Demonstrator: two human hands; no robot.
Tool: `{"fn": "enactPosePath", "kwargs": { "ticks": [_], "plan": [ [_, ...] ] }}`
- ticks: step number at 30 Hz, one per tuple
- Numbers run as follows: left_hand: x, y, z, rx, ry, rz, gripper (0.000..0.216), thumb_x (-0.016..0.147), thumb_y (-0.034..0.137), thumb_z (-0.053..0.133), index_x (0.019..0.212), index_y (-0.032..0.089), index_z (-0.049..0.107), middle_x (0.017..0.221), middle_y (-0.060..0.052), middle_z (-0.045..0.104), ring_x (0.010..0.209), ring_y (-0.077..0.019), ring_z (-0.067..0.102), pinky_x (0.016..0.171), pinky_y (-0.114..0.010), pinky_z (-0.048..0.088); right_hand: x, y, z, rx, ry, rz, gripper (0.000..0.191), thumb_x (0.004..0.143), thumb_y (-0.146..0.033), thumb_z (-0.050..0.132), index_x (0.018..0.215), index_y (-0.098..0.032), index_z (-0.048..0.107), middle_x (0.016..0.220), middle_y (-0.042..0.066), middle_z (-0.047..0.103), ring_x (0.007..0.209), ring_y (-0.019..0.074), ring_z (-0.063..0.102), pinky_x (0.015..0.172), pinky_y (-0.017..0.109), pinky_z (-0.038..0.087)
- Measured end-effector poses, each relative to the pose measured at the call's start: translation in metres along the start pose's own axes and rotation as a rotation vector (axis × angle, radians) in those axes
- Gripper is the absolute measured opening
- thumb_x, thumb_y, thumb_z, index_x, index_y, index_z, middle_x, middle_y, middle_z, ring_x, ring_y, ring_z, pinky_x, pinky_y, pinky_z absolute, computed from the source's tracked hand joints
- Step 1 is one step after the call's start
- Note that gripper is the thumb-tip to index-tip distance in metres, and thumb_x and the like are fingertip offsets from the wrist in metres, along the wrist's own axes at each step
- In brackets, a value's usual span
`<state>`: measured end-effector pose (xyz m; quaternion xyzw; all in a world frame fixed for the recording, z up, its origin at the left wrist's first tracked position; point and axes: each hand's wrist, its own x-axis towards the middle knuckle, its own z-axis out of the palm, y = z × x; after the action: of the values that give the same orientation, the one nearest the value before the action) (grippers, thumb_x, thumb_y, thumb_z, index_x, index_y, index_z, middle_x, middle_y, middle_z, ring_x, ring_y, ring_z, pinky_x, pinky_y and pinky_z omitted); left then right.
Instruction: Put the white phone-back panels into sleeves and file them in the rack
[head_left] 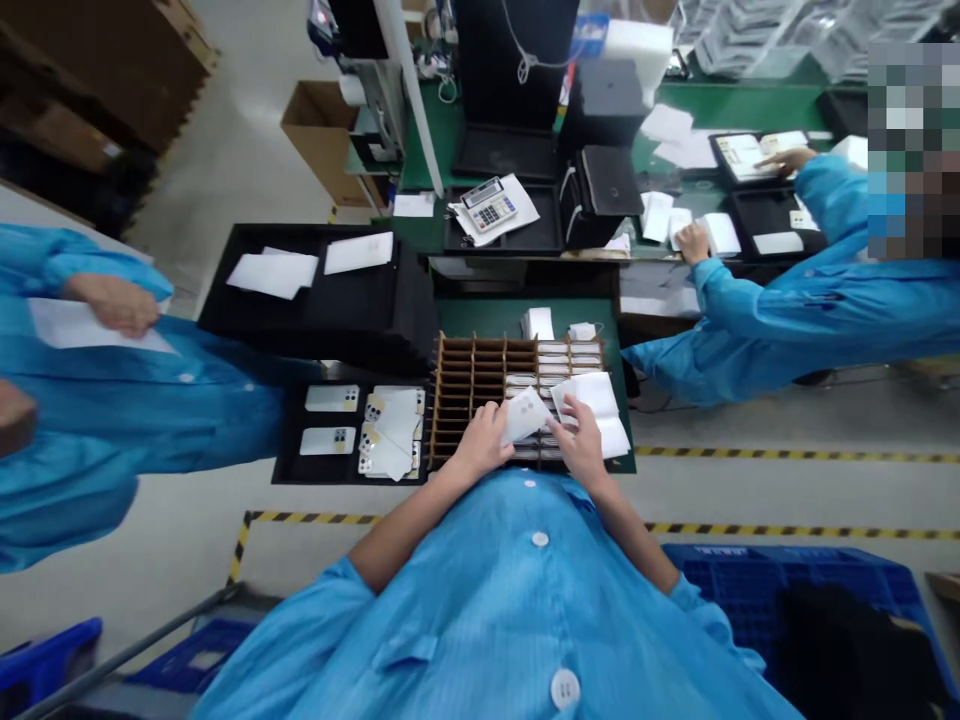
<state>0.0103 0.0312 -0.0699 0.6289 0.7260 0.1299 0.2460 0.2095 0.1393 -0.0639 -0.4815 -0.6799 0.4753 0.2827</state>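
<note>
My left hand (484,438) and my right hand (576,440) both grip a white flat pouch (525,413) held over a brown cardboard divider box (480,375). Fingers of each hand are closed on the pouch's edges. The right side of the box holds several white-wrapped items (566,352) in its slots; the left slots look empty. More white pouches (600,395) lie stacked just right of my right hand. A black tray (289,440) to the left holds white phone back covers (332,399) and a loose pile of them (390,430).
A person in a blue coat (150,400) stands at the left holding a white sheet. Another person's sleeve (787,300) reaches over the green bench (735,100) at right. A calculator (489,204), black trays and a large black tray with papers (315,270) lie beyond. Blue crates sit on the floor.
</note>
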Motion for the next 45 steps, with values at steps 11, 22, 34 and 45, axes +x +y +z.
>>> {"fn": "enactPosePath", "kwargs": {
  "ticks": [11,22,34,45],
  "plan": [
    [-0.018,-0.032,-0.023,-0.019,-0.071,0.308,0.077,0.084,0.028,0.072,0.156,0.017,0.047,0.150,-0.021,0.053,0.131,-0.0365,0.055,0.114,-0.052,0.048,-0.016,0.011,0.036,0.261,-0.225,0.375,0.060,0.077,-0.051,0.079,0.126,-0.017,0.069,0.109,0.012,0.082,0.094,0.0319,0.080,0.077,0.044,0.068],
    [-0.045,-0.079,-0.020,-0.279,0.132,0.236,0.033,0.103,0.024,0.053,0.130,0.021,0.071,0.132,-0.013,0.070,0.124,-0.0257,0.063,0.110,-0.045,0.054,-0.008,0.000,-0.005,-0.506,0.147,-0.063,0.034,0.098,-0.043,0.058,0.115,-0.019,0.076,0.108,0.014,0.079,0.098,0.0286,0.074,0.093,0.045,0.062],
    [-0.145,-0.217,-0.016,-0.015,0.216,-0.564,0.038,0.100,0.023,0.044,0.123,0.018,0.074,0.120,-0.013,0.076,0.110,-0.0249,0.070,0.103,-0.037,0.055,0.014,0.012,-0.069,-0.573,0.352,-0.186,0.042,0.093,-0.045,0.070,0.125,-0.017,0.073,0.120,0.018,0.074,0.109,0.0325,0.072,0.097,0.053,0.060],
    [-0.144,-0.255,0.026,0.247,-0.289,-0.288,0.060,0.091,0.006,0.046,0.147,0.024,0.059,0.158,-0.021,0.050,0.149,-0.0382,0.040,0.116,-0.057,0.037,-0.016,-0.054,0.015,-0.346,-0.127,-0.327,0.030,0.101,-0.037,0.063,0.126,-0.024,0.072,0.115,0.011,0.076,0.100,0.0251,0.075,0.092,0.044,0.066]
  ]
}}
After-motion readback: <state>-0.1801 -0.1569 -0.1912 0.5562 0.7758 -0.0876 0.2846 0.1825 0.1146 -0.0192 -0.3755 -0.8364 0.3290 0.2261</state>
